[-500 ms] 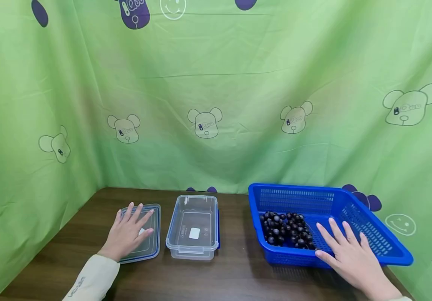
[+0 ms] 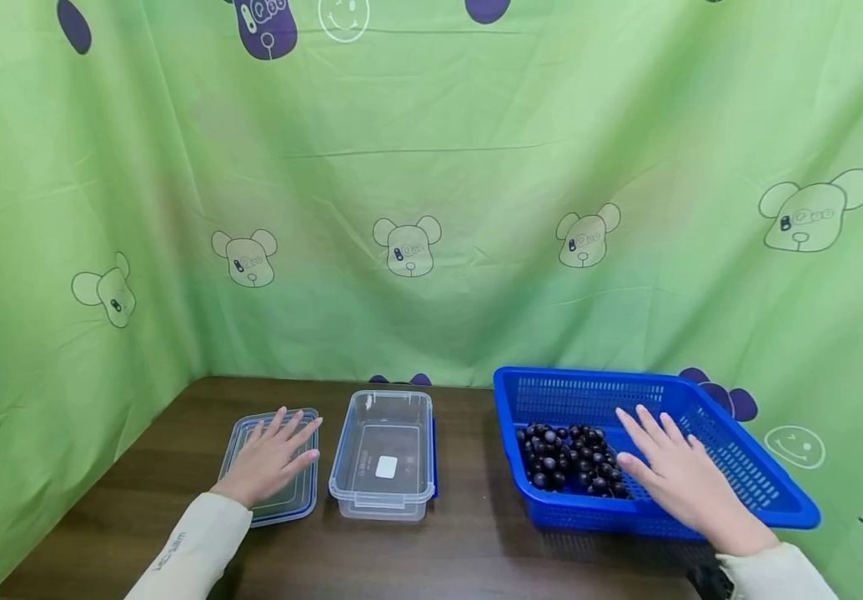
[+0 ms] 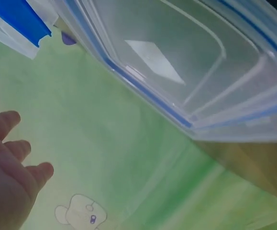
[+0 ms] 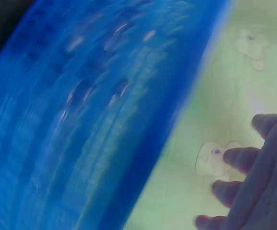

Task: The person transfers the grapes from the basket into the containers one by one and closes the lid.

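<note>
Fingers spread, my left hand [image 2: 268,467] hovers over the clear lid with a blue seal [image 2: 298,496], which lies flat on the table; the left wrist view shows a gap between the hand and the lid [image 3: 186,62]. Just right of the lid stands a clear plastic container [image 2: 382,450], uncovered, with a white label inside. My right hand [image 2: 682,479], fingers extended and holding nothing, is above the front of the blue basket [image 2: 589,510]. Dark grapes [image 2: 577,460] lie in a heap in the basket's left part, left of that hand. The basket is blurred in the right wrist view.
The brown wooden table [image 2: 469,558] carries everything. A green printed curtain [image 2: 476,300] hangs behind it and along both sides. Something blue [image 2: 434,458] shows at the container's right side. A dark band [image 2: 710,581] sits at the right wrist.
My right hand has moved left and farther in over the basket. The left hand has shifted slightly right above the lid. The lid, container and grapes stay in place.
</note>
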Available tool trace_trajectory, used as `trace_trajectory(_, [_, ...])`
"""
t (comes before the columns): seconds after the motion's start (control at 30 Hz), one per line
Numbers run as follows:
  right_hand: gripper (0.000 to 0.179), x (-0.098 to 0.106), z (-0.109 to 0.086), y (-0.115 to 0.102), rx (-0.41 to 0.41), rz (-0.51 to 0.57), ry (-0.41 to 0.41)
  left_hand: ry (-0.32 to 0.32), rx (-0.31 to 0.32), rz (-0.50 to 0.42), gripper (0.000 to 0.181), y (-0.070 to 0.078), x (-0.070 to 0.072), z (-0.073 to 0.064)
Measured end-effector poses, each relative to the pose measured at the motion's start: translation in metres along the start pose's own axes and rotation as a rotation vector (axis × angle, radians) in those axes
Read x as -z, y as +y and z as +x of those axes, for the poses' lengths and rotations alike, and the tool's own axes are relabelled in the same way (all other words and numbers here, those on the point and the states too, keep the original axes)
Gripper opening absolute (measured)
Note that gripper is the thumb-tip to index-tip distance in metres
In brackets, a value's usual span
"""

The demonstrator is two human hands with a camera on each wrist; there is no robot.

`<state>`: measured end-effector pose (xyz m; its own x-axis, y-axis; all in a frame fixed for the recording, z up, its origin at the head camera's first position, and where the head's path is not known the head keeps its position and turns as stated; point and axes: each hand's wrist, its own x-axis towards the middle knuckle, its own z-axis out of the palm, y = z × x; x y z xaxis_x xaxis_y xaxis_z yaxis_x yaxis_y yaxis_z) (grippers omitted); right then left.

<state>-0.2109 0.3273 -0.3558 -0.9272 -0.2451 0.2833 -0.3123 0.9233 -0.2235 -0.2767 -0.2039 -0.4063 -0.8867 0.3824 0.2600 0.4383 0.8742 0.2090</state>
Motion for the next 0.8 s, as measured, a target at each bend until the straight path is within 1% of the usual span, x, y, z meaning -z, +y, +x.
trace_trajectory(0.13, [0.057,0.008,0.009,-0.012,0.009,0.269,-0.068,-0.042,0.017,-0.074,0.053,0.001,-0.002,0.004])
trace_trajectory(0.17, [0.058,0.010,0.010,-0.014,-0.011,0.321,-0.101,-0.054,0.020,-0.083,0.053,0.001,-0.003,0.005])
trace_trajectory(0.23, [0.062,0.014,0.015,-0.016,-0.087,0.422,-0.183,-0.082,0.033,-0.086,0.054,0.002,-0.006,0.007])
trace_trajectory(0.37, [0.071,0.022,0.026,-0.013,-0.259,0.567,-0.324,-0.130,0.040,-0.080,0.057,0.005,-0.010,0.011])
trace_trajectory(0.4, [0.072,0.023,0.028,-0.011,-0.281,0.600,-0.349,-0.138,0.042,-0.078,0.058,0.006,-0.010,0.013])
trace_trajectory(0.5, [0.072,0.023,0.035,-0.007,-0.302,0.665,-0.390,-0.150,0.031,-0.081,0.060,0.009,-0.012,0.018])
trace_trajectory(0.7, [0.071,0.014,0.044,-0.004,-0.328,0.778,-0.416,-0.166,0.037,-0.100,0.063,0.010,-0.016,0.024])
trace_trajectory(0.8, [0.072,0.012,0.048,-0.001,-0.330,0.829,-0.451,-0.167,0.037,-0.106,0.063,0.009,-0.019,0.028])
